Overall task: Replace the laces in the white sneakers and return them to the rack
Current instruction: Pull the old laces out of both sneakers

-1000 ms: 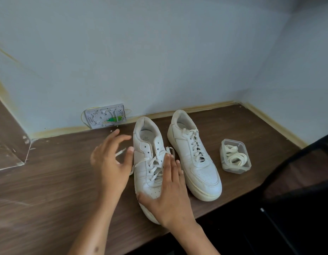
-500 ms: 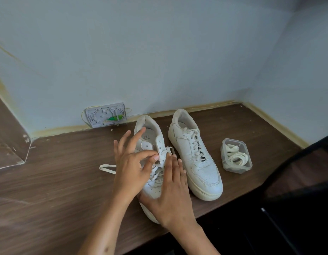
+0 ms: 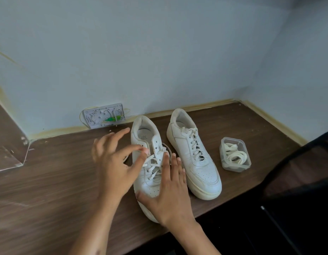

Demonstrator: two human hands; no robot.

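While the left sneaker [image 3: 146, 162] is lying on the worktop [image 3: 49, 190], the right hand [image 3: 168, 192] is pressing flat, fingers straight, on its toe. At 9 o'clock of the tongue, the left hand [image 3: 113, 162] is pinching the lace [image 3: 154, 161] between thumb and forefinger. At 3 o'clock, the right sneaker [image 3: 194, 159] is lying laced, with the container [image 3: 235, 153] of laces just beyond.

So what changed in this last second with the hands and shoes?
The left hand moved right onto the near sneaker and now pinches its lace. The right hand stayed flat on the toe. The other sneaker and the lace tub stayed put.
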